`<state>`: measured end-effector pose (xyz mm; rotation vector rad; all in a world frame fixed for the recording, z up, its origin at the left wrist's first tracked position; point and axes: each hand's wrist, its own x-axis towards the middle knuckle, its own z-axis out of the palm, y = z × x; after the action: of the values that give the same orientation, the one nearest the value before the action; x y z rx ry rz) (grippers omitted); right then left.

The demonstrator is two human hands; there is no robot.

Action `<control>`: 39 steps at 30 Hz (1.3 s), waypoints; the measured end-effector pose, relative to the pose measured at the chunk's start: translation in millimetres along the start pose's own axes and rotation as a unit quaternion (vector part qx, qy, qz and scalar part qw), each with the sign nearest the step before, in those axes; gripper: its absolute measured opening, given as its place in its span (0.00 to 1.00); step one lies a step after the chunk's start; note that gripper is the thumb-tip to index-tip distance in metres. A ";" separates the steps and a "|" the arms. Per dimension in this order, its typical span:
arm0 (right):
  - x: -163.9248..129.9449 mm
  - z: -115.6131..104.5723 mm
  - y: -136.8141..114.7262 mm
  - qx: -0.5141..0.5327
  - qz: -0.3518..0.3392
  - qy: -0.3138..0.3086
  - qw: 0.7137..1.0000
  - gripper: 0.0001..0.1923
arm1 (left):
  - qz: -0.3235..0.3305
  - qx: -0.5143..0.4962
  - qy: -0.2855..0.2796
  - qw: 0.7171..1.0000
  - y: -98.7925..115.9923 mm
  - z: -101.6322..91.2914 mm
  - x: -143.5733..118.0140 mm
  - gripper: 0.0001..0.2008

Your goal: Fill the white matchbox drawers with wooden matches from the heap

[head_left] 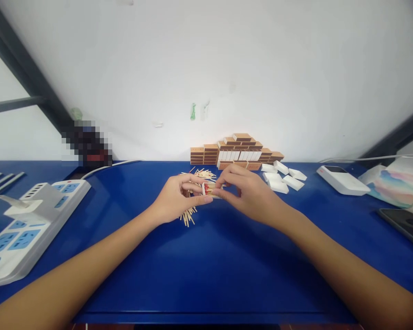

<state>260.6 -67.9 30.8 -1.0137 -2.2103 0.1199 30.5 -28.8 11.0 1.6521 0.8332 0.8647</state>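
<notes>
My left hand (172,198) grips a small white matchbox tray (203,188), thumb along its near side and fingers behind. Red-tipped matches (209,188) lie inside it. At the tray's right end, my right hand (251,192) is closed, with thumb and fingertips pinched on the matches; its fingers partly cover that end. Loose matches (188,217) are spread on the blue table (179,270) behind and beneath my left hand. More of them (206,173) lie just past the tray.
Stacked brown matchboxes (209,155) stand against the wall. Several white trays (278,184) lie to their right. A white device (344,180), a colourful packet (397,183) and a dark phone (406,224) are at the right. A power strip (51,224) with a cable lies at the left.
</notes>
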 end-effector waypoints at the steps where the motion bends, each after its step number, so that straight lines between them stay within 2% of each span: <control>1: 0.0 -0.1 -0.1 0.004 -0.004 -0.006 1.000 0.02 | -0.002 0.000 0.000 1.000 0.1 0.2 0.1 0.24; 5: 1.0 -1.6 -1.7 0.010 -0.020 -0.009 1.000 0.04 | -0.015 -0.025 0.003 1.000 -0.3 0.4 0.3 0.25; 10: 1.6 -2.1 -3.4 0.015 -0.002 -0.002 1.000 0.04 | -0.006 -0.035 0.004 0.999 -2.2 -0.4 1.2 0.24; 18: -2.1 6.0 -6.0 0.023 -0.005 -0.021 0.999 0.03 | 0.046 0.069 -0.037 0.996 -1.0 6.9 -4.9 0.21; 26: -0.5 3.1 -5.1 0.018 -0.011 -0.005 1.000 0.03 | 0.019 -0.001 -0.013 1.000 -2.8 4.4 -1.7 0.22; 29: 0.3 0.2 -8.4 0.018 -0.005 0.024 1.000 0.04 | 0.005 -0.022 0.007 1.000 -1.1 6.2 -1.2 0.23; 31: 1.3 -4.6 -17.8 0.057 0.024 0.049 0.997 0.05 | 0.005 -0.023 0.021 0.999 0.7 6.9 -1.5 0.23; 33: 2.7 -11.5 -32.4 0.158 0.076 0.041 0.984 0.07 | 0.007 -0.018 0.026 0.999 2.5 6.5 -1.9 0.23; 34: 3.5 -15.3 -41.0 0.227 0.099 0.012 0.969 0.08 | 0.008 -0.014 0.027 0.999 3.1 6.1 -2.1 0.22; 37: 3.7 -25.8 -68.8 0.404 0.120 -0.101 0.901 0.10 | 0.014 -0.018 0.030 0.999 3.1 4.5 -2.0 0.22; 39: -0.2 -31.4 -86.6 0.473 0.119 -0.121 0.864 0.11 | 0.016 -0.027 0.031 0.999 1.7 4.0 -1.7 0.23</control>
<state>225.5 -133.8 84.7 -0.6909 -1.8159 1.3604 33.3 -32.5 11.7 1.6028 0.8211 0.9560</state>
